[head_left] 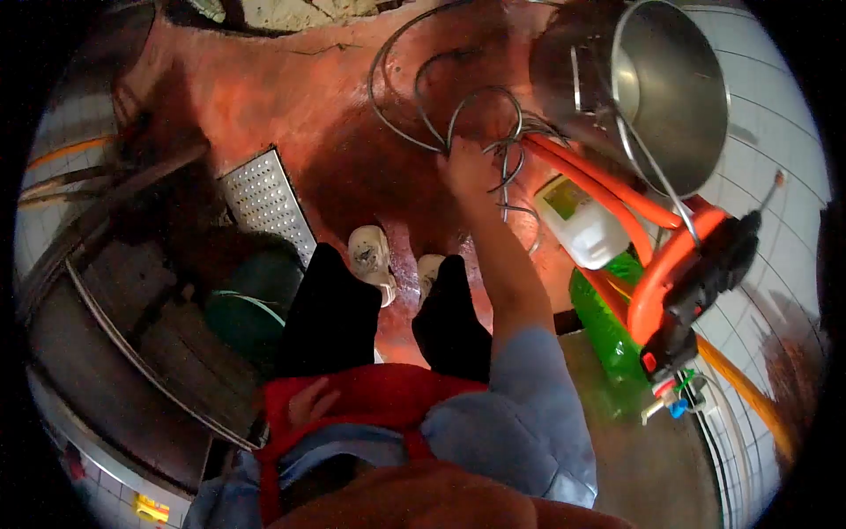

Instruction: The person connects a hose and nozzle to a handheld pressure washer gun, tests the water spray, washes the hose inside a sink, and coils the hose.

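My right hand (pixel 469 169) reaches down and forward, its fingers closed around a thin grey cable (pixel 381 104) that lies in loose loops on the wet red floor. Beside those loops, orange hose (pixel 608 181) runs toward the wall at right. My left hand (pixel 310 402) is close to my body against the red apron (pixel 370 388). Its fingers look stretched out, and nothing shows in them. A white plastic jug (pixel 592 231) stands just right of my right forearm, by a green bottle (pixel 608 339).
A large metal pot (pixel 687 97) stands at the upper right near the tiled wall (pixel 775 256). Black-handled equipment (pixel 709 286) leans with the orange hose. A perforated metal drain cover (pixel 269 198) lies left of my shoes. A dark green bucket (pixel 256 304) sits at my left.
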`<act>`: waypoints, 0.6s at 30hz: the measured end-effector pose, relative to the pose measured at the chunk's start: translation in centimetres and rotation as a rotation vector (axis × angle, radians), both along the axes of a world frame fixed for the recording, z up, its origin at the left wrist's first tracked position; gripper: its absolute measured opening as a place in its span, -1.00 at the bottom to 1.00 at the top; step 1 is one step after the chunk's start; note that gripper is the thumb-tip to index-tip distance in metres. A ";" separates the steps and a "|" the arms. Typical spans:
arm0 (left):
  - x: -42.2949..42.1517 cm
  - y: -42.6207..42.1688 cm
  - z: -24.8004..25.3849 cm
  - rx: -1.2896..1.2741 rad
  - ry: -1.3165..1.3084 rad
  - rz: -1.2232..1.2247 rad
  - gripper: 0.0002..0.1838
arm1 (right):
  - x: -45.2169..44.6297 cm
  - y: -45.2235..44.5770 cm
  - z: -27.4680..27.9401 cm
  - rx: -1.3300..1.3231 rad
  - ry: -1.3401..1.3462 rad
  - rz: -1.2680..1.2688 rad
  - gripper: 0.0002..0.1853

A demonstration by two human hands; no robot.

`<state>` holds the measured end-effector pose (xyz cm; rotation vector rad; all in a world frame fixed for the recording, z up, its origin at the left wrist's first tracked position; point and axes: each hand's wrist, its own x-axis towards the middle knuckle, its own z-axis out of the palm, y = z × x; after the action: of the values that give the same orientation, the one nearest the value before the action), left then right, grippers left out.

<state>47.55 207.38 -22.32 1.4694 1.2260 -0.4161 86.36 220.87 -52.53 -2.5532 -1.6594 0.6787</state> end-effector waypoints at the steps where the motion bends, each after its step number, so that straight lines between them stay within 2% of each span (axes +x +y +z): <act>1: 0.6 0.3 0.6 0.174 0.008 -0.243 -0.44 | -0.3 0.0 3.7 0.038 0.007 -0.037 -0.62; 5: 5.7 1.5 2.7 0.443 -0.017 -0.272 -0.31 | 0.8 -0.2 16.6 0.142 0.179 -0.137 -0.60; 7: 6.5 1.1 2.4 0.389 -0.058 -0.167 -0.26 | 1.6 -0.3 24.5 0.113 0.290 -0.245 -0.58; 9: 7.8 1.5 1.8 0.251 -0.119 0.026 -0.23 | 1.5 -0.4 32.6 0.126 0.378 -0.229 -0.57; 10: 10.5 2.9 2.3 0.290 -0.238 0.091 -0.21 | 1.0 -0.9 35.3 0.133 0.421 -0.225 -0.56; 11: 13.9 4.7 3.3 0.328 -0.358 0.155 -0.18 | 0.2 -1.3 37.4 0.087 0.486 -0.202 -0.52; 13: 19.3 7.8 5.6 0.467 -0.524 0.081 -0.11 | -2.4 -2.8 40.3 0.038 0.630 -0.175 -0.47; 14: 20.0 8.8 5.7 0.319 -0.454 -0.178 -0.23 | -4.0 -3.9 41.5 0.047 0.707 -0.167 -0.46; 15: 20.6 9.3 5.7 0.259 -0.440 -0.299 -0.28 | -5.2 -4.7 42.1 0.135 0.727 -0.172 -0.47; 18: 21.5 8.9 7.0 0.286 -0.527 0.029 -0.42 | -6.5 -6.3 44.3 0.355 0.802 -0.150 -0.47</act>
<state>69.07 216.24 -15.36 1.6625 0.9000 0.1733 79.82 214.60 -8.27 -1.7707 -1.1630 1.0814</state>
